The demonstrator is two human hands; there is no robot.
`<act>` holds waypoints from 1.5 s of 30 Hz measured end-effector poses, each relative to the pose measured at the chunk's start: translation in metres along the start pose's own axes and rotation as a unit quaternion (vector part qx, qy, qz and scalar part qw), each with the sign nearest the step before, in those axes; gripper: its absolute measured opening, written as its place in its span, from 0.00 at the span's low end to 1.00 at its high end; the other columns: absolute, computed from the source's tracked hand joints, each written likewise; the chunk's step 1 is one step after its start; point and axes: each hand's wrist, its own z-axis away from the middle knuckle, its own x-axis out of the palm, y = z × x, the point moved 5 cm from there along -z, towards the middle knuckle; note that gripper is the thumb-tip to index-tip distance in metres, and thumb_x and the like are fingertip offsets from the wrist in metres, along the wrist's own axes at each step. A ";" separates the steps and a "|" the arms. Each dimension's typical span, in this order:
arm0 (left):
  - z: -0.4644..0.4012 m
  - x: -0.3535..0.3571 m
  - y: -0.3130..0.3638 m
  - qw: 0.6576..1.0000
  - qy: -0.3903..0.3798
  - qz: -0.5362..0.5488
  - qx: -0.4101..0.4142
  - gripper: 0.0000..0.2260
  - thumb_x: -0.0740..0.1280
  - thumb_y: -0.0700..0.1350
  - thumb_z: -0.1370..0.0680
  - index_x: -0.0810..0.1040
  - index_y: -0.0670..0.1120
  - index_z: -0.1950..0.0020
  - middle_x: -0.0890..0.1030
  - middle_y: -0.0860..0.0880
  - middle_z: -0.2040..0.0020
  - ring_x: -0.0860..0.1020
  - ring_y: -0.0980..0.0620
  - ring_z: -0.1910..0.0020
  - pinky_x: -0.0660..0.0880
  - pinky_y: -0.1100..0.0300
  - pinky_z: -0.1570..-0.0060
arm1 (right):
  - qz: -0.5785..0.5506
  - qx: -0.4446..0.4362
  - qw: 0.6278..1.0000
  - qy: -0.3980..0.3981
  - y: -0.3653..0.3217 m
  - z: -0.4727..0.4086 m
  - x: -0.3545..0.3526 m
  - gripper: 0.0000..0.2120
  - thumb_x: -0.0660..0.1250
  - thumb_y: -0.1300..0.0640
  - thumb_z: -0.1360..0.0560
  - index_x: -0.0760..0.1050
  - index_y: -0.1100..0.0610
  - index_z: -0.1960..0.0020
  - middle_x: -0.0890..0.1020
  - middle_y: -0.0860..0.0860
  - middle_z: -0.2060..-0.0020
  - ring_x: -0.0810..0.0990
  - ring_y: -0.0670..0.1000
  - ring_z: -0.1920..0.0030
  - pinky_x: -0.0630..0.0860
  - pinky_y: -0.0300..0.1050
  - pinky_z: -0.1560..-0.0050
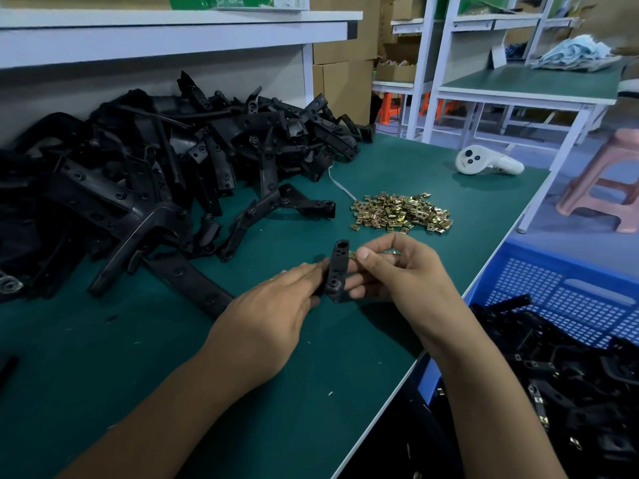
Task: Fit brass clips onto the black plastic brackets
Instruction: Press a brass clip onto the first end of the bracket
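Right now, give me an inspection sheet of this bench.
Surface: green bench mat, small specks.
Job's things: bracket in both hands; brass clip at its edge; clip pile; bracket heap.
Clutter: white controller.
Grippers: left hand grips the bracket; right hand pinches the clip.
Cables: white cable from under the heap.
Surroundings: blue crate holding brackets, pink stool, cardboard boxes.

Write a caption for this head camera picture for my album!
Left hand holds a black bracket while right hand pushes on a brass clip.
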 end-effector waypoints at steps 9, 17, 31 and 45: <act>0.002 -0.003 0.003 1.000 0.012 -0.028 0.006 0.26 0.57 0.45 0.14 0.56 0.66 0.19 0.64 0.65 0.22 0.58 0.65 0.24 0.52 0.79 0.35 | -0.009 0.003 1.000 0.003 0.000 0.001 0.002 0.06 0.67 0.64 0.18 0.73 0.67 0.47 0.86 0.65 0.59 0.86 0.57 0.64 0.84 0.45 0.62; 0.003 -0.004 0.002 1.000 0.003 -0.017 0.006 0.25 0.58 0.44 0.14 0.61 0.61 0.19 0.65 0.63 0.22 0.60 0.64 0.23 0.54 0.75 0.31 | -0.067 0.010 0.996 -0.050 0.004 -0.002 -0.005 0.05 0.63 0.68 0.17 0.75 0.68 0.44 0.87 0.64 0.55 0.87 0.55 0.58 0.84 0.43 0.57; 0.005 -0.005 0.008 0.998 -0.028 -0.006 0.061 0.21 0.58 0.47 0.14 0.66 0.57 0.20 0.69 0.63 0.23 0.60 0.63 0.21 0.57 0.59 0.22 | 0.082 0.001 0.994 -0.078 0.007 -0.006 -0.014 0.09 0.67 0.62 0.19 0.81 0.56 0.40 0.78 0.54 0.63 0.74 0.53 0.64 0.74 0.42 0.59; 0.004 -0.008 -0.002 0.997 0.050 -0.025 -0.051 0.19 0.58 0.49 0.14 0.70 0.53 0.23 0.74 0.59 0.28 0.70 0.57 0.30 0.66 0.56 0.28 | 0.449 -0.195 0.840 0.234 -0.027 0.008 -0.069 0.06 0.69 0.58 0.19 0.84 0.52 0.46 0.79 0.48 0.52 0.78 0.49 0.53 0.70 0.39 0.53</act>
